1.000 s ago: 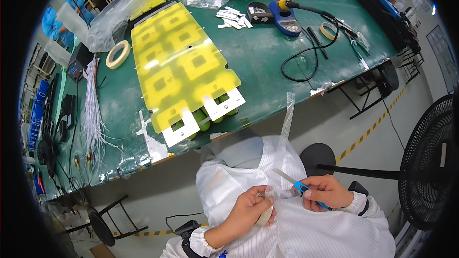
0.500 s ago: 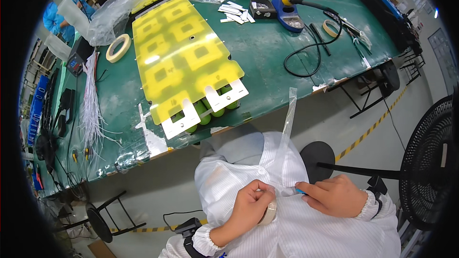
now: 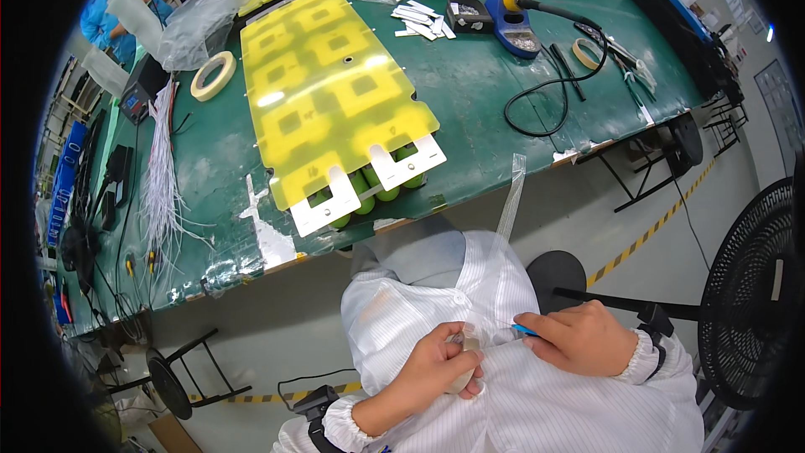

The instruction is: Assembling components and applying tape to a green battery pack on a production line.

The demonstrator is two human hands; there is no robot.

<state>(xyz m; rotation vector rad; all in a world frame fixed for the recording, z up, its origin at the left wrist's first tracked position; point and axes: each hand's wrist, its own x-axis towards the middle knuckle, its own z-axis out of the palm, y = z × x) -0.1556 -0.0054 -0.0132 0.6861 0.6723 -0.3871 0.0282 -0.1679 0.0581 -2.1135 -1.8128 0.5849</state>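
Observation:
In front of my lap, my left hand [image 3: 436, 362] is closed round a roll of clear tape [image 3: 460, 382]. A narrow blue tool [image 3: 526, 330] sticks out from the fingers of my right hand [image 3: 587, 339], which is closed on it just to the right of the roll; its exact kind is hidden. One end of a clear tape strip [image 3: 513, 191] lies at the table's front edge, and it hangs down toward my lap. On the green table [image 3: 470, 117], a yellow sheet [image 3: 331, 92] with white end tabs covers several green cylinders [image 3: 387, 194].
A tape roll [image 3: 213, 76], a bundle of white wires [image 3: 159, 172] and white strips [image 3: 422, 20] lie on the table. Behind is a blue soldering-iron stand [image 3: 513, 29]; pliers [image 3: 631, 71] lie right. A black fan [image 3: 750, 294] stands at my right, a stool [image 3: 169, 382] at left.
My left hand has turned the tape roll, and its fingers now wrap lower round it. My right hand has shifted slightly left and up, showing more of the blue tool.

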